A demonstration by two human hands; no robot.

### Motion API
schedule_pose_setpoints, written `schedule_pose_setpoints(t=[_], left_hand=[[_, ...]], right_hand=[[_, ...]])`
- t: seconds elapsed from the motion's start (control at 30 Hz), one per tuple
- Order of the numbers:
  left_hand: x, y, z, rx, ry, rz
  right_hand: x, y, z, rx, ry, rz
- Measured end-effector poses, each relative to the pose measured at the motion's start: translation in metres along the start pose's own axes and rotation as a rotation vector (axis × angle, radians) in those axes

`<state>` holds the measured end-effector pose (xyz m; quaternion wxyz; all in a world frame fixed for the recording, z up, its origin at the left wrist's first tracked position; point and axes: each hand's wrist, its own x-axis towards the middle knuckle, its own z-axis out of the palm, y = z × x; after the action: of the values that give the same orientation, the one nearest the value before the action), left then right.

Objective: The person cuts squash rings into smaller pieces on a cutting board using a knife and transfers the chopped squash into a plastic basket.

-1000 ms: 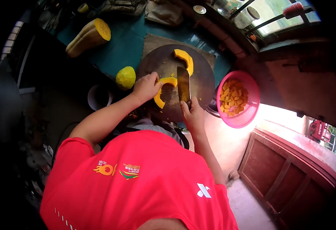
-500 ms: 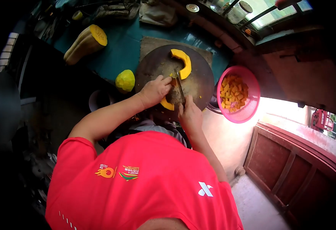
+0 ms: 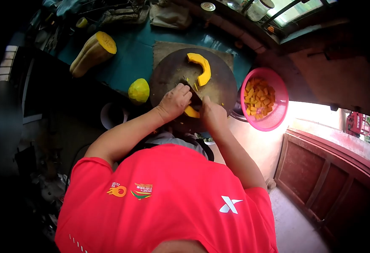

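Note:
On the round dark board point(image 3: 223, 80), my right hand point(image 3: 213, 114) is closed on the handle of a knife point(image 3: 191, 90), whose blade slants up and left. My left hand point(image 3: 175, 101) presses its bent fingers on a curved pumpkin slice point(image 3: 191, 111), close beside the blade. Much of that slice is hidden under my hands. A second curved pumpkin slice point(image 3: 203, 68) lies beyond the knife, touched by neither hand. A thin orange sliver lies between it and the blade.
A pink basket point(image 3: 283, 99) with several orange cubes stands to the right of the board. At the left are a peeled yellow-green piece point(image 3: 139, 91) and a large cut pumpkin point(image 3: 93, 52) on the teal table point(image 3: 130, 55). A cloth point(image 3: 170, 17) lies at the back.
The knife blade has gone from near upright to slanting left, down beside the near slice. My left hand has moved right along with that slice, and its fingers are more curled.

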<state>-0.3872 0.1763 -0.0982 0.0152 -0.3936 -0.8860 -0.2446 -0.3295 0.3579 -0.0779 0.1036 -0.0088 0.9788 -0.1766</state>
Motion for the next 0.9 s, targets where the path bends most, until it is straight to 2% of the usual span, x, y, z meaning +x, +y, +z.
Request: schedule_pose_setpoints(t=[0.07,0.27,0.33,0.43,0.53,0.57,0.63,0.77,0.83,0.9], left_hand=[[0.002,0.000,-0.003,-0.001,-0.027,-0.014],[-0.006,-0.008,0.009,0.009,0.118,0.068],[-0.002,-0.005,0.000,0.008,-0.053,-0.007],[-0.002,-0.005,0.000,-0.036,0.100,0.059],[-0.003,-0.006,0.009,-0.025,0.162,0.050],[-0.006,-0.008,0.009,-0.026,0.160,0.044],[-0.004,-0.005,-0.001,-0.040,0.002,0.001],[-0.007,-0.007,0.007,-0.030,0.069,0.043],[-0.005,-0.007,0.009,-0.005,0.197,0.076],[-0.008,-0.008,0.007,-0.002,0.151,0.065]], right_hand=[[0.007,0.004,-0.002,0.044,0.035,-0.047],[-0.001,-0.008,-0.018,0.031,0.003,-0.038],[0.004,-0.005,0.000,0.015,-0.004,-0.032],[0.006,0.004,-0.005,0.048,0.003,-0.036],[0.007,-0.003,-0.026,0.067,-0.001,-0.072],[0.005,-0.007,-0.027,0.050,-0.020,-0.088],[0.007,-0.008,-0.007,0.043,-0.052,-0.054],[0.007,-0.002,-0.019,0.055,-0.035,-0.062],[0.014,-0.002,-0.023,0.071,-0.015,-0.085],[0.016,-0.005,-0.012,0.072,-0.032,-0.090]])
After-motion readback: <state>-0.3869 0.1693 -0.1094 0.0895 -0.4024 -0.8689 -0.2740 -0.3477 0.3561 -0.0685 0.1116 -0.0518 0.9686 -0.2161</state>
